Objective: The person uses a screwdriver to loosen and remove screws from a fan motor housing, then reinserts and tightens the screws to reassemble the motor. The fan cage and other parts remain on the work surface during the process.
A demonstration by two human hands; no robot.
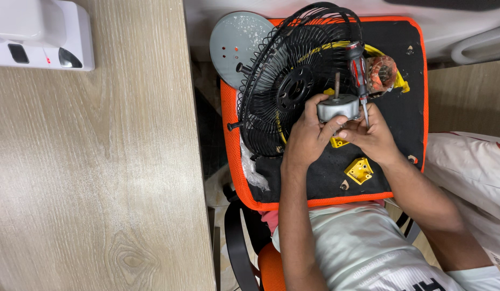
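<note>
Seen from above, a seated person works over a black pad with an orange border [235, 161] resting on their lap. Both hands meet at one small grey fan motor [337, 108], held just above the pad's centre. The left hand [308, 137] wraps the motor's near and left side, fingers curled firmly around its casing. The right hand [371, 134] pinches the motor from the right and also grips one red-and-black screwdriver [359, 73], whose long axis runs almost straight away from the person, handle far, tip down beside the motor. The motor's thin shaft [336, 84] also points away, toward the fan. Both hands are equally close to the motor. One black wire fan guard [285, 81] lies just left of the hands, overlapping one grey round base plate [233, 40]. One copper-wound coil [383, 74] sits right of the screwdriver. At least two small yellow plastic pieces show, one being a bracket [359, 170] near the right wrist. A wooden tabletop [93, 172] fills the left.
</note>
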